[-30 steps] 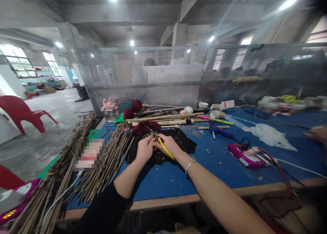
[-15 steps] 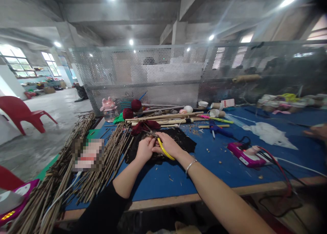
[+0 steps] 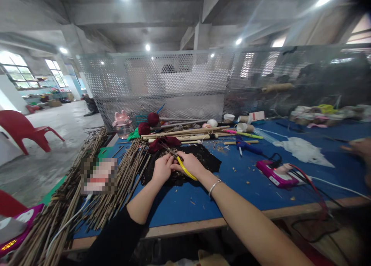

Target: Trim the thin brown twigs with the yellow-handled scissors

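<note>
Blue-topped desk (image 3: 243, 192) spans the lower frame; right hand (image 3: 191, 164) grips yellow-handled metal scissors (image 3: 184, 169), left hand (image 3: 162, 167) has fingers pinched together, contents hidden. Cutting seems the step; another snip calls for steadiness.

A blue-topped table with a pale wooden front edge (image 3: 232, 198) carries a flat black cloth (image 3: 213, 161) littered with plant scraps. Thin brown woody sticks (image 3: 113, 196) lie in a loose bundle left of the cloth. Beyond it rest long pale bamboo-like poles (image 3: 185, 136) and, farther left, a clear jar with a pink top (image 3: 123, 128). Right of the cloth lie a dark blue glue gun (image 3: 247, 147), a magenta-sided power strip (image 3: 274, 176) and, farther off, a crumpled translucent white plastic bag (image 3: 304, 150).
</note>
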Action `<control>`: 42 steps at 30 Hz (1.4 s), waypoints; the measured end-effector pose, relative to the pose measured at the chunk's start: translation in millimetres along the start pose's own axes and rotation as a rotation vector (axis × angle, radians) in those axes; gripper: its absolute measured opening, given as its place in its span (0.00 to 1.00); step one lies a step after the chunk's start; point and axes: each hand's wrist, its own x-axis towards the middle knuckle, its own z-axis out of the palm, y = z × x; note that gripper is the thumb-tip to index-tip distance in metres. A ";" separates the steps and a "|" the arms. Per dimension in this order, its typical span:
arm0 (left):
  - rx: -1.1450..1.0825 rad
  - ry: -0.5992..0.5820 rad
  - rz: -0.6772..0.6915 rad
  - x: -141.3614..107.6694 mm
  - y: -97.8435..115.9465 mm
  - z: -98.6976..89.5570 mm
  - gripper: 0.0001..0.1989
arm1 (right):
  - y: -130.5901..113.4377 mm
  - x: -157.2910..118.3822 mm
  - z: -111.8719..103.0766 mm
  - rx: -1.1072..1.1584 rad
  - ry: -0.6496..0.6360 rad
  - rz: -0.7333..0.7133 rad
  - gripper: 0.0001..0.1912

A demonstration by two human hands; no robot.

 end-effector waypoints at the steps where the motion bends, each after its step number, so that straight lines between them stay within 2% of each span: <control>1: -0.015 -0.002 -0.010 0.0 -0.4 0.4 0.14 | 0.4 -0.1 0.6 -0.009 0.004 -0.004 0.21; 8: -0.084 -0.036 -0.033 2.9 -8.4 1.9 0.14 | 0.9 1.4 2.6 0.055 -0.008 -0.028 0.21; 11: -0.093 -0.031 -0.027 2.5 -4.7 1.8 0.13 | -0.9 1.1 1.3 -0.008 0.000 -0.005 0.21; 13: -0.054 -0.005 0.004 1.9 -0.6 1.3 0.12 | -2.3 0.3 -0.2 -0.072 0.014 0.008 0.24; 16: 0.014 0.028 0.046 2.4 1.4 0.4 0.12 | -2.9 -0.5 -2.0 -0.082 0.008 -0.050 0.29; 19: 0.051 0.017 0.064 4.5 -3.5 0.3 0.13 | -1.4 0.4 -1.9 -0.060 0.007 -0.120 0.33; 22: 0.071 -0.006 0.101 6.4 -9.4 0.8 0.14 | 0.7 2.2 -0.3 -0.058 0.021 -0.132 0.35; 29: 0.056 -0.034 0.103 4.4 -6.8 -0.2 0.15 | -1.7 1.3 -1.4 0.037 0.010 -0.105 0.27; 37: 0.045 -0.022 0.112 2.7 -4.1 -1.5 0.14 | -4.0 0.0 -4.9 -0.036 -0.024 0.005 0.22; 42: -0.038 -0.015 -0.037 0.0 3.5 0.7 0.14 | -3.3 1.0 -4.6 -0.082 -0.009 0.047 0.24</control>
